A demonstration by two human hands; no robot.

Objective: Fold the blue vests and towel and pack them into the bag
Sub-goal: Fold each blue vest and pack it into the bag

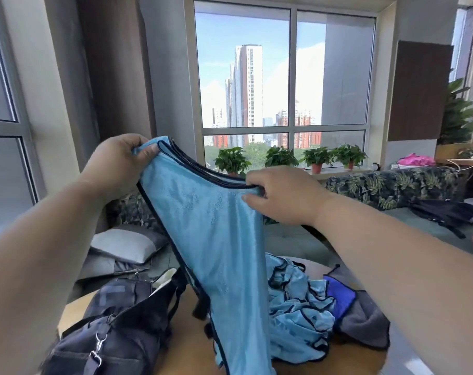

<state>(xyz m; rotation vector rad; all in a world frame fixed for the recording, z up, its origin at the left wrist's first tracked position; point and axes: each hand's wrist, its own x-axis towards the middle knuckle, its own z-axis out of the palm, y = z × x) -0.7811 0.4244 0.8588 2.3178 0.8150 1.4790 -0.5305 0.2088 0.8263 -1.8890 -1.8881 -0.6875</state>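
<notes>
Held up over the middle of the wooden tabletop (186, 334): a light blue mesh vest with dark binding (211, 239), lower end hanging down to the surface. Left hand (119, 163) pinching one top corner, right hand (281, 196) gripping the bound edge at the other. Probably very light, soft and a little slippery; no stiffness, so sags between the grips. Best taken by the dark binding, where the cloth is firmer. More crumpled blue vests (297, 315) and a grey-and-blue towel (357, 307) toward the right edge; dark navy fabric bag (116, 331) at the left edge.
</notes>
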